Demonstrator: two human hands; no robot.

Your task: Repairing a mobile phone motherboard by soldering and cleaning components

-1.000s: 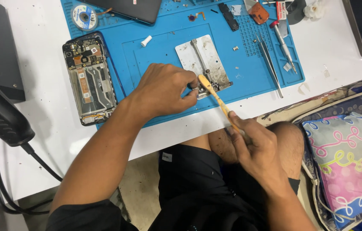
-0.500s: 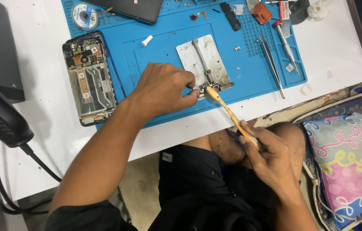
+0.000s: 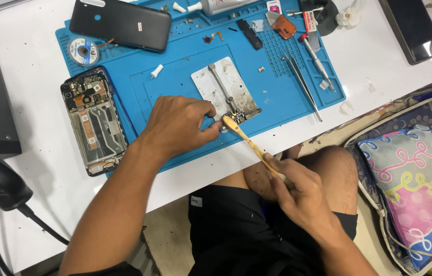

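At a blue silicone repair mat [image 3: 175, 87], the left hand [image 3: 177, 125] pins a small circuit board [image 3: 240, 116] while the right hand [image 3: 297, 186], closed around a yellow-handled brush [image 3: 249, 140], is best worked in light strokes.

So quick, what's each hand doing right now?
Left hand: closed, pinning the small circuit board onto the metal plate.
Right hand: closed on the yellow brush, bristles at the board.
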